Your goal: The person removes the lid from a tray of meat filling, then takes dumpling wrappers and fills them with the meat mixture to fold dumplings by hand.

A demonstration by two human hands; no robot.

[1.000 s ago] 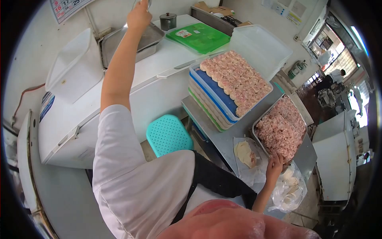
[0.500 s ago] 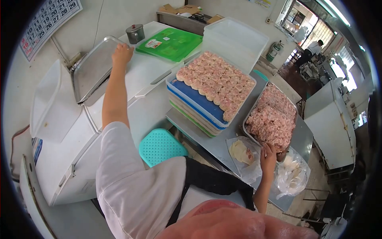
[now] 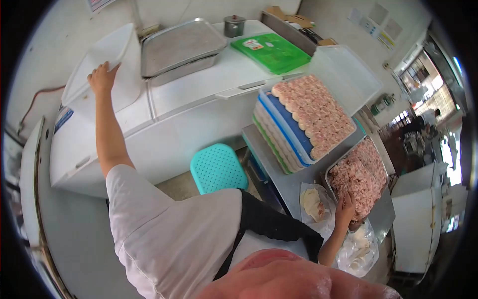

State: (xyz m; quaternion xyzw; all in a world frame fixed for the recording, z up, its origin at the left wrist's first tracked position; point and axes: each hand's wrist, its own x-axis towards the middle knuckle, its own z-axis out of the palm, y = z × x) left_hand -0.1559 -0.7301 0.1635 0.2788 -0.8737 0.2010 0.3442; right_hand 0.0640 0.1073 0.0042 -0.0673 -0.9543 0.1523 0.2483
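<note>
My left hand (image 3: 102,78) is open at the white plastic bin (image 3: 127,70), its spread fingers over the near rim. A metal tray with a flat metal cover (image 3: 184,45) lies just right of the bin. My right hand (image 3: 345,204) touches the near edge of the minced meat (image 3: 358,182) in a metal tray, its fingers a little apart. Beside that hand, a pale wrapper with some meat on it (image 3: 313,204) lies on clear plastic. A clear bag (image 3: 358,251) of pale rounds sits below the meat tray. Rows of meat-filled pieces (image 3: 313,114) top the stacked containers.
A green lid (image 3: 273,52) and a metal pot (image 3: 234,26) stand on the white freezer (image 3: 194,99). Behind the stack is an upright clear container (image 3: 346,77). A turquoise stool (image 3: 219,168) stands below. Another person (image 3: 430,117) is far off at the right.
My left hand has come from the metal cover, raised and tilted before, over to the white bin. The cover now lies flat. My right hand stays at the meat; the head view has shifted.
</note>
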